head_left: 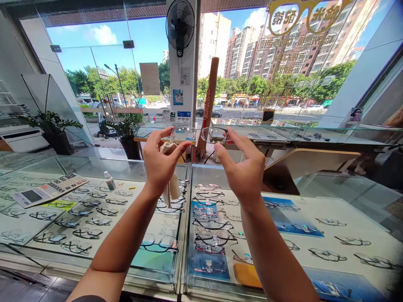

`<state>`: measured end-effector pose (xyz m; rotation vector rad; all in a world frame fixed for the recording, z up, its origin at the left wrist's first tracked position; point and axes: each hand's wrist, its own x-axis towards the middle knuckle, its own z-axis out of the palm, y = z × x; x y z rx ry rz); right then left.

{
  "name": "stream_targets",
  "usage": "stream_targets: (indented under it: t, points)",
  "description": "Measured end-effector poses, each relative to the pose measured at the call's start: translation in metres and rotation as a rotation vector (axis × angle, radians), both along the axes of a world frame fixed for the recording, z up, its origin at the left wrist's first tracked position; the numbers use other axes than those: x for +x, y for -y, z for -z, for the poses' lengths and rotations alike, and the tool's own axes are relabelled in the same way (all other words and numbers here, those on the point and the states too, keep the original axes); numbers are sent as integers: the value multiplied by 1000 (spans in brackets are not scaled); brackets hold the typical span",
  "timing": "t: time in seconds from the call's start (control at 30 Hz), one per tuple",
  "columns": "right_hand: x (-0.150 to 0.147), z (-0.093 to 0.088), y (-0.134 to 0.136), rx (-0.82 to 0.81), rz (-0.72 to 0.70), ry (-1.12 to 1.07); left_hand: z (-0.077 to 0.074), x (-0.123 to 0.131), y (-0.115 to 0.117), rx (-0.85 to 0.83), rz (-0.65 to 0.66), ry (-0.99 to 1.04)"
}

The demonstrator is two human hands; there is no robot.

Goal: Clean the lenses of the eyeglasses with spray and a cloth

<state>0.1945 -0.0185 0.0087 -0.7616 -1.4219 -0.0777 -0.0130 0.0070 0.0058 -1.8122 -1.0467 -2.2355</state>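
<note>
A pair of thin-framed eyeglasses (pixel 198 135) is raised in front of me, above the display counter, with the lenses facing me. My left hand (pixel 163 161) pinches the frame's left side between thumb and fingers. My right hand (pixel 242 167) grips the right side the same way. A white cloth (pixel 171 184) hangs down from behind my left hand, its upper part hidden by the hand.
Below my hands is a glass display counter (pixel 189 180) with several eyeglasses laid out in rows. A small white bottle (pixel 110 181) and a calculator (pixel 50 191) stand on its left. A wall fan (pixel 180 27) and a large street window are ahead.
</note>
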Motion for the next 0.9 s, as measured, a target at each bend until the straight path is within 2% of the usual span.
stream_targets:
  t: [0.17,0.33,0.7,0.9]
  points:
    - [-1,2,-6,-96,46,9,1,-1,0,76,-103,-72]
    - [-2,3,-11,-138,31,-7,-1,0,3,159,-202,-155]
    - [-5,6,-17,-161,14,-40,-3,7,16,214,-302,-225]
    - [-7,7,-18,-135,14,-36,-5,6,20,215,-303,-226]
